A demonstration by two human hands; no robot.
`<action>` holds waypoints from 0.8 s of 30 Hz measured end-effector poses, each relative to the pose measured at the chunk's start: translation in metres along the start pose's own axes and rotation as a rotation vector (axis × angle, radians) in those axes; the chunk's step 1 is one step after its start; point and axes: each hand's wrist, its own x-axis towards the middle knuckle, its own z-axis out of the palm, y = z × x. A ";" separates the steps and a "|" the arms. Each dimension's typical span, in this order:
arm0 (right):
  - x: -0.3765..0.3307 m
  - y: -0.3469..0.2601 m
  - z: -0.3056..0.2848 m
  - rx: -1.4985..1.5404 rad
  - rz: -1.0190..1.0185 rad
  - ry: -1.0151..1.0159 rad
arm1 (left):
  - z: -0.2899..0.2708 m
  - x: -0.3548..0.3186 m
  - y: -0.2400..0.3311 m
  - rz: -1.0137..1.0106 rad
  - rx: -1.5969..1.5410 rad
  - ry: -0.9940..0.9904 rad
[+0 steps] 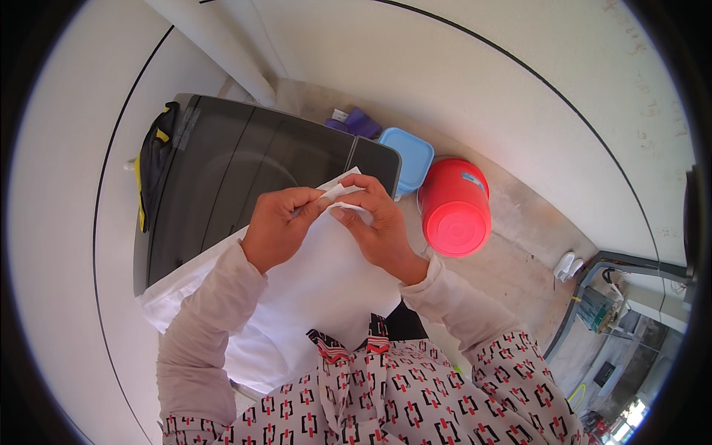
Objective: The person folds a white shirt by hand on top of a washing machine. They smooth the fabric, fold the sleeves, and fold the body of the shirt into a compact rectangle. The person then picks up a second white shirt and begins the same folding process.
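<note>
White soft cloth [326, 274], edge pinched by left hand [278, 226] and right hand [374, 222], over dark smooth washer lid [237, 159]

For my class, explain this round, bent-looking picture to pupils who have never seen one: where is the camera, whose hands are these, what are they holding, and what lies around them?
The camera sits on a person's head and looks down, so you see that person's own arms coming in from the bottom edge. Its very wide lens bends straight lines near the rim. The left hand and the right hand together pinch the top edge of a white cloth, which hangs down in front of the person's patterned clothing. Behind the cloth stands a dark grey top-loading washing machine with its lid shut; a black and yellow item hangs over its left edge. On the concrete floor to the right are a red bucket and a light blue tub.
</note>
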 end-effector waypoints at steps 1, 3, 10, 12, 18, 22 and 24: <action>-0.002 0.007 0.001 0.021 0.018 -0.007 | -0.001 -0.002 0.002 -0.035 0.032 -0.031; -0.003 0.010 0.003 0.099 0.108 -0.002 | -0.003 -0.008 0.007 -0.106 0.096 -0.091; 0.037 -0.010 -0.049 -0.263 0.167 -0.242 | 0.005 -0.018 -0.007 0.204 0.221 0.060; 0.049 0.008 -0.047 -0.663 -0.087 -0.180 | 0.007 -0.016 -0.006 0.229 0.290 0.099; 0.061 0.017 -0.029 -0.735 -0.186 -0.367 | 0.013 -0.016 -0.018 0.286 0.299 0.169; 0.050 -0.012 -0.022 -0.133 0.388 -0.391 | 0.012 -0.012 -0.021 0.302 0.191 0.257; 0.040 -0.012 -0.019 -0.091 0.310 -0.425 | 0.010 -0.014 -0.018 0.280 0.137 0.237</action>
